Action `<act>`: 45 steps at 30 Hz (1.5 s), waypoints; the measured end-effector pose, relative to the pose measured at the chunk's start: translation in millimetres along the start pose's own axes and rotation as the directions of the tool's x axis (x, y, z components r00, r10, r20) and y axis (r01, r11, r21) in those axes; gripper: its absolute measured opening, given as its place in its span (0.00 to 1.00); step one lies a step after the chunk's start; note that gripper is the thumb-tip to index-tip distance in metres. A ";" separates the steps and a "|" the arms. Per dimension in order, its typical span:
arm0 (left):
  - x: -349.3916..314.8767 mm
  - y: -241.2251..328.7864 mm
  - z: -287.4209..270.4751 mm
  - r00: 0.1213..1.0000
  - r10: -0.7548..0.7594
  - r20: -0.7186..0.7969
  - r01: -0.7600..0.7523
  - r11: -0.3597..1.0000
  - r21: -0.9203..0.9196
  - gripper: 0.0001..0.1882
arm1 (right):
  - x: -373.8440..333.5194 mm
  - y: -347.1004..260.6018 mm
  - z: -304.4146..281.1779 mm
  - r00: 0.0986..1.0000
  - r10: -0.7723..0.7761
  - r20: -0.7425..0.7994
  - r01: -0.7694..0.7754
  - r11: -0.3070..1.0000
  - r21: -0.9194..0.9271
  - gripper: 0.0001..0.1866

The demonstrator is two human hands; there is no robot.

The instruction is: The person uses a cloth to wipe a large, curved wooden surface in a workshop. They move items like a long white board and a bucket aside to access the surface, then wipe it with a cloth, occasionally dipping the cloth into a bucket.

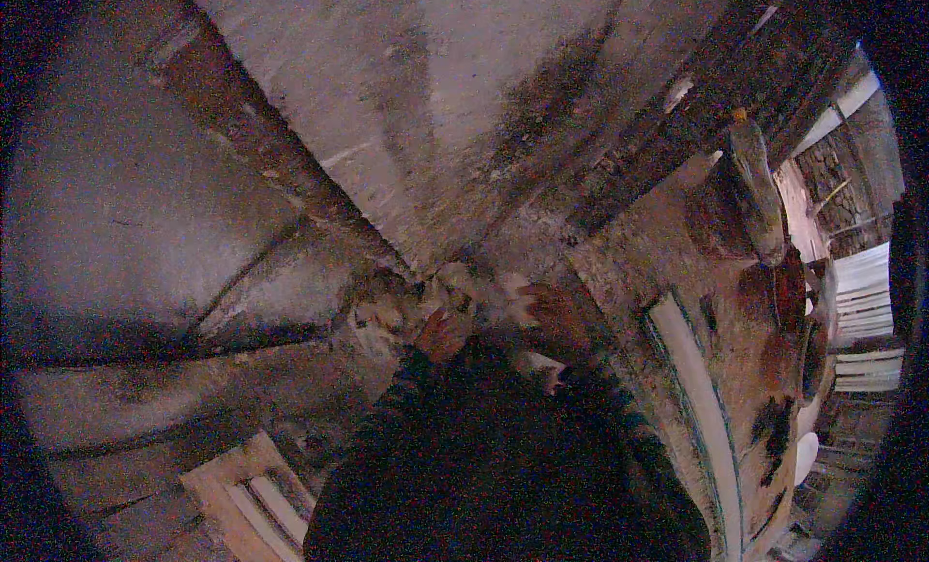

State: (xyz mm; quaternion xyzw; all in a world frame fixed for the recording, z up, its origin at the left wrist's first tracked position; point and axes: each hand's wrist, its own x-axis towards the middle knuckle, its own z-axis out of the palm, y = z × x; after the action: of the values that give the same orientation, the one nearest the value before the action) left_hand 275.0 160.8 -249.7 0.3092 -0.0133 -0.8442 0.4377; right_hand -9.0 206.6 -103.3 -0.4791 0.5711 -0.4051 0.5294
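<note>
Our left hand (443,335) at a pale lumpy mass (451,285), its grip we cannot tell, our right hand (554,308) loosely spread nearby

- I have a pale beige, lumpy mass (453,279) just in front of my body; its outline is irregular and its surface uneven, and I cannot tell its material in this dim, grainy light.
- Just left of it I have 1 rough, pale tan clump (374,316) with darker patches, ragged along its edge; I cannot tell whether the 2 are joined.
</note>
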 end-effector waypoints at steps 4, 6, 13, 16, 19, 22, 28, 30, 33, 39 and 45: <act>14.2 4.7 -6.8 0.999 -0.049 -0.022 0.052 0.977 0.208 0.34 | 33.1 17.3 70.7 0.947 -0.154 0.282 0.205 0.965 -0.163 0.28; 35.0 -5.9 18.9 0.999 -0.047 0.021 0.038 0.949 0.312 0.35 | 44.3 84.7 76.8 0.943 -0.265 0.199 0.288 0.952 -0.100 0.29; 34.1 4.4 -31.5 1.000 -0.030 0.001 0.026 0.879 0.476 0.39 | -54.0 41.4 65.5 0.988 -0.113 0.100 0.135 0.958 -0.251 0.25; 21.4 7.6 -27.6 1.000 -0.012 0.005 0.007 0.833 0.554 0.41 | -116.6 15.3 12.7 0.994 -0.099 -0.046 0.079 0.941 -0.328 0.23; -14.0 -15.6 -35.4 1.000 -0.009 0.024 -0.008 0.783 0.621 0.42 | -197.3 -4.3 -33.1 0.966 -0.131 -0.221 0.021 0.898 -0.440 0.21; -81.6 -68.1 -75.8 0.998 -0.049 0.028 0.016 0.727 0.687 0.44 | -297.2 -6.4 -53.2 0.914 -0.137 -0.383 -0.094 0.844 -0.527 0.20; -173.2 -118.0 -110.1 0.973 -0.036 0.226 -0.172 0.534 0.828 0.47 | -435.4 -6.1 -34.3 0.740 -0.234 -0.631 -0.274 0.751 -0.600 0.18; -195.3 -147.5 -105.3 0.942 -0.025 0.335 -0.292 0.434 0.852 0.48 | -485.5 15.1 -28.4 0.663 -0.270 -0.698 -0.383 0.679 -0.626 0.21; -223.5 -180.3 -93.1 0.845 0.073 0.529 -0.534 0.114 0.838 0.50 | -545.2 47.1 -10.9 0.762 -0.131 -0.634 -0.449 0.598 -0.664 0.31; -250.4 -190.6 11.7 0.541 0.111 0.833 -0.716 -0.459 0.526 0.52 | -586.8 58.3 -3.3 0.729 0.184 -0.659 -0.680 0.304 -0.667 0.62; -185.8 -141.9 87.5 0.807 -0.066 0.587 -0.583 -0.248 0.773 0.41 | -627.6 32.1 -119.6 0.780 0.274 -0.563 -0.625 0.380 -0.682 0.66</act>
State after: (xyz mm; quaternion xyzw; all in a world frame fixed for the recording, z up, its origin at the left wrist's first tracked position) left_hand 203.6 365.4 -125.7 0.3252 -0.8103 -0.4425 0.2045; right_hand -143.7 820.7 14.7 -0.4118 0.8876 0.0072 0.2062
